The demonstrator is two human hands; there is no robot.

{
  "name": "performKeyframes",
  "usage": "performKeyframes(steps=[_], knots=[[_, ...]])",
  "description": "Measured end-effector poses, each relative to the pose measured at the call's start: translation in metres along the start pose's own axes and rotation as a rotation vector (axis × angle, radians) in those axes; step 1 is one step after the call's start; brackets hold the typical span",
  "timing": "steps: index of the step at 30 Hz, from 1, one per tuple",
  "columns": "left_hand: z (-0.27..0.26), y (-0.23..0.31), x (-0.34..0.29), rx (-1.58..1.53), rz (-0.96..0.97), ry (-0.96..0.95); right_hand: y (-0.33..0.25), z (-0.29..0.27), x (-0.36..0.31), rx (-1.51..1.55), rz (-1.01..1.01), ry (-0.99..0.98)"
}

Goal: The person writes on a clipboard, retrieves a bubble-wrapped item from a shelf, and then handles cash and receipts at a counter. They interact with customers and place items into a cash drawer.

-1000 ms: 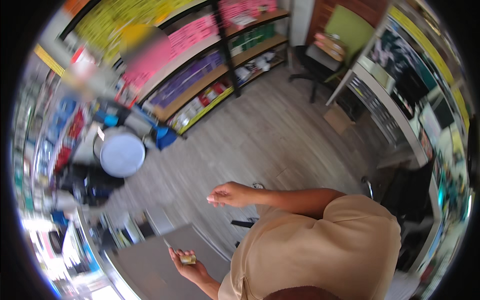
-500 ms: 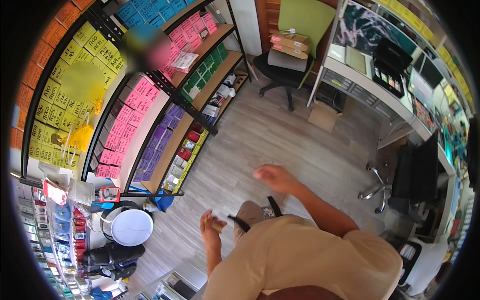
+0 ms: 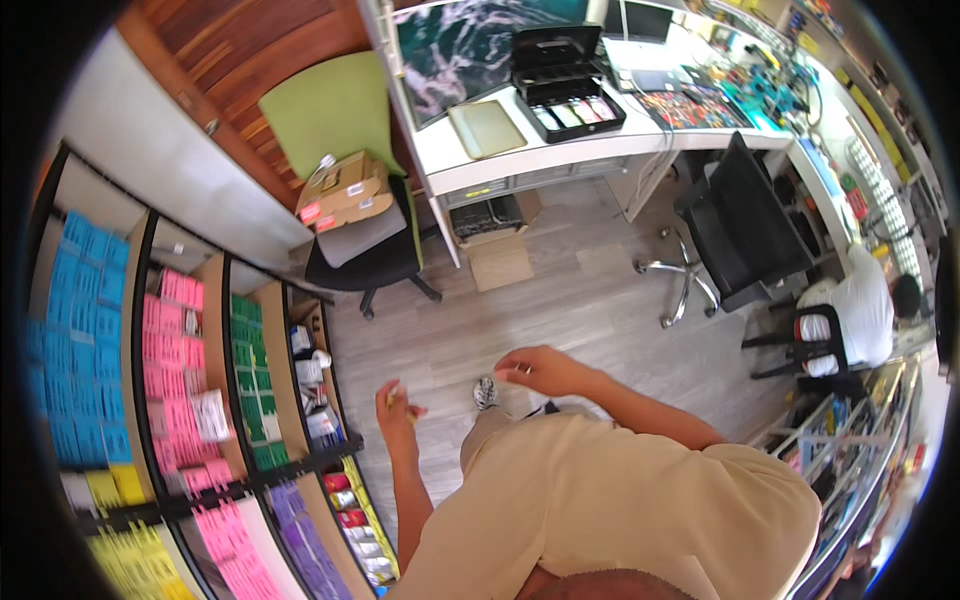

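Your left hand (image 3: 398,412) is rising in front of you, fingers pressed together around a small yellowish item (image 3: 392,396); it is too small to tell which way it is pointing or how its long axis is running. Your right hand (image 3: 545,371) is hanging over the wooden floor (image 3: 590,300) near your shoe (image 3: 485,392), fingers curling loosely and holding nothing.

To your left, a shelf rack (image 3: 200,400) is standing close by the left hand, its compartments holding blue, pink, green, yellow and purple packets plus small bottles. Ahead, a black chair with a green back (image 3: 350,170) is carrying cardboard boxes (image 3: 345,190). Beyond it, a white desk (image 3: 520,150) is bearing an open black case (image 3: 565,85) with divided trays. A black office chair (image 3: 745,225) is standing to the right, and another person (image 3: 860,310) is sitting further right.
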State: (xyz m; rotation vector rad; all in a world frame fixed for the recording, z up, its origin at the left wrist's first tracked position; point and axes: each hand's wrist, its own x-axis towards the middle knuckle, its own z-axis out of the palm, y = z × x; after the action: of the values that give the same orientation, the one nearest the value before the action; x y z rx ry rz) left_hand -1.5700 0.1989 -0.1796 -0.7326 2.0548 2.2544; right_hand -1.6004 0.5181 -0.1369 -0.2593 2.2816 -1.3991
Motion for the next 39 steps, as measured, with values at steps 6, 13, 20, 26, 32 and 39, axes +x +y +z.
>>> performKeyframes(steps=[6, 13, 20, 26, 32, 39], knots=[[0.182, 0.1, 0.177, 0.27, 0.237, -0.521, 0.058, -0.127, 0.029, 0.333, 0.169, 0.656], [0.469, 0.156, 0.295, 0.52, 0.74, -0.592, 0.154, -0.267, 0.066, 0.463, 0.35, 0.887], [0.685, 0.099, 0.434, 1.219, 0.838, -0.551, 0.229, -0.452, 0.171, 0.273, 0.201, 0.708], [0.717, 0.076, 0.454, 1.339, 0.77, -0.648, 0.22, -0.572, 0.222, 0.364, 0.151, 0.699], [0.72, 0.085, 0.477, 1.07, 0.638, -0.535, 0.22, -0.61, 0.269, 0.359, 0.185, 0.568], [0.692, 0.142, 0.445, 0.409, -0.081, -0.471, 0.206, -0.605, 0.34, 0.478, 0.044, 0.449]])
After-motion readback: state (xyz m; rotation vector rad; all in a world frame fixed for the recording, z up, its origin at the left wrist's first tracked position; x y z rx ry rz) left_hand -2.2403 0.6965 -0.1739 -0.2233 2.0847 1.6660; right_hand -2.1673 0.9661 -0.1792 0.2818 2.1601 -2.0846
